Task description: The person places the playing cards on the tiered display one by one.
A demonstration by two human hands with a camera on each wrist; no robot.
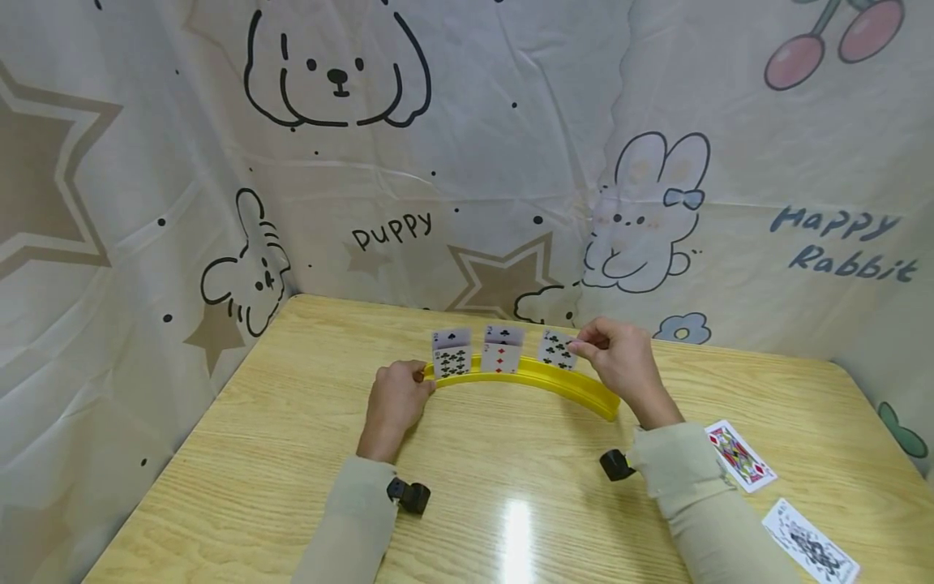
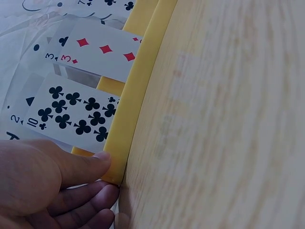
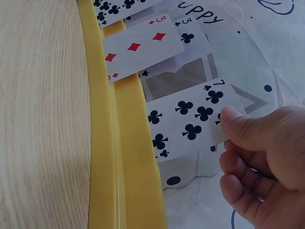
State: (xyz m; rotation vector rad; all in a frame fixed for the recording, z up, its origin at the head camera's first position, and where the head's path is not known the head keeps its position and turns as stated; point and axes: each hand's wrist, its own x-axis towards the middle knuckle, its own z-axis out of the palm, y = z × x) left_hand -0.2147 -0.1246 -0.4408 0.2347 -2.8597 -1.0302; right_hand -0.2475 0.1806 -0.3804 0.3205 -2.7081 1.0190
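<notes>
Nearest are the L sleeve (image 1: 350, 519) & R sleeve (image 1: 704, 503), both pale, each w/ a small black box (image 1: 410, 495) by the wrist. Past the R sleeve, twd the tabletop's (image 1: 511, 462) right edge, a black-and-white pic card (image 1: 810, 541) lies face up. A bit farther off, right beside the R sleeve, lies a bright pic card (image 1: 740, 456) w/ a red diamond in its corner. The 2 don't touch.

Next, the L hand (image 1: 397, 397) grips the left end of the yellow card rack (image 1: 584, 392), thumb on the front, other fingers curled below. The rack sits nr the tabletop's far edge, btwn the 2 far corners, & bends out twd that edge.

Nr its left end stands the 10 of clubs (image 1: 452, 362), w/ the 2 of spades (image 1: 452, 336) poking up behind. Nr the middle, the 3 of diamonds (image 1: 500, 358) stands in front of the 3 of clubs (image 1: 505, 333).

The R hand (image 1: 620, 357) pinches the 7 of clubs (image 3: 186, 119) by its top right corner. The card's low edge is at the rack's far wall; can't tell if it's in the slot.

Past the far edge hangs a pale cloth (image 1: 481, 162) w/ a puppy & a rabbit on it.
</notes>
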